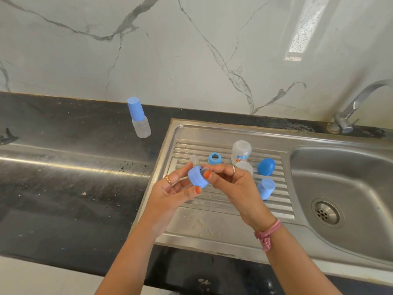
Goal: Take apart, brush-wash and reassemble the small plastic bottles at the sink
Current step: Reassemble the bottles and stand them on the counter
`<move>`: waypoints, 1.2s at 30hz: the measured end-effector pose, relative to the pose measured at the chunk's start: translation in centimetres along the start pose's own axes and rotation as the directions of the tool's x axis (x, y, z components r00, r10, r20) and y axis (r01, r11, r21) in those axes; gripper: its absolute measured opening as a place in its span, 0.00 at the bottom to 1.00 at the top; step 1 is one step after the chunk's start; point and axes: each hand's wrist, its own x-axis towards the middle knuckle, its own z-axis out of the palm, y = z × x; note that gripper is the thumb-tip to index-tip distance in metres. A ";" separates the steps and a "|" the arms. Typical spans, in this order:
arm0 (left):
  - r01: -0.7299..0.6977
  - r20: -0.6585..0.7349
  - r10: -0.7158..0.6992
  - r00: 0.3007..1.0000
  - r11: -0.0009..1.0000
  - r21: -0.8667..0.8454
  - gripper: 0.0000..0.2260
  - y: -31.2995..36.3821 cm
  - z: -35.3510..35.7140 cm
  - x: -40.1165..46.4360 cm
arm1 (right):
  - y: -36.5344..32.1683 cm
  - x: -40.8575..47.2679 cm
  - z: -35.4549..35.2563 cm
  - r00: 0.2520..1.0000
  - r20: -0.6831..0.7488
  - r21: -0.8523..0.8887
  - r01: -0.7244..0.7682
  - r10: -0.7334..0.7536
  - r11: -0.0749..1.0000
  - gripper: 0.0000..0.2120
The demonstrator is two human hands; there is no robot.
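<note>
On the far left of the black stone counter point(63, 188) I see an assembled clear plastic bottle with a tall blue cap point(138, 118), standing tilted, well apart from the rest. Over the ribbed steel drainboard point(212, 222), my left hand point(170, 192) curls its fingers and thumb around a light blue plastic screw collar point(196, 177); my right hand point(231, 184) pinches at that collar's opening, thumb on its rim. On the drainboard behind lie a small clear teat point(194, 159), a blue ring point(215, 158), a clear printed bottle body point(241, 152), a dark blue dome cap point(266, 166) and a pale blue cap point(266, 188). Rightward sit the steel sink basin point(344, 179) and the chrome tap point(357, 103).
</note>
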 end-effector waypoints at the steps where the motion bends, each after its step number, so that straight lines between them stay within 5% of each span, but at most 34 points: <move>1: 0.009 -0.004 -0.009 1.000 0.999 -0.046 0.24 0.1 0.4 -0.2 | 0.2 0.0 0.0 0.998 -0.032 -0.049 0.045 -0.046 0.998 0.07; 6: 0.100 -0.134 -0.142 0.981 0.956 -0.276 0.26 0.5 2.3 -0.5 | 1.5 -0.3 0.2 0.900 -0.072 -0.486 0.345 -0.431 0.803 0.05; 15: 0.224 -0.143 -0.309 0.940 0.878 -0.424 0.15 1.3 3.2 -0.6 | 2.1 -0.6 -0.3 0.766 0.136 -0.635 0.554 -0.628 0.539 0.08; 30: 0.251 -0.073 -0.290 0.954 0.908 -0.334 0.14 1.8 4.4 1.0 | 0.9 -0.2 1.1 0.845 -0.217 -0.596 0.282 -0.489 0.752 0.04; 36: 0.249 -0.045 -0.276 0.960 0.919 -0.307 0.14 2.6 4.3 1.7 | -0.2 0.6 1.0 0.891 -0.268 -0.394 0.246 -0.366 0.886 0.03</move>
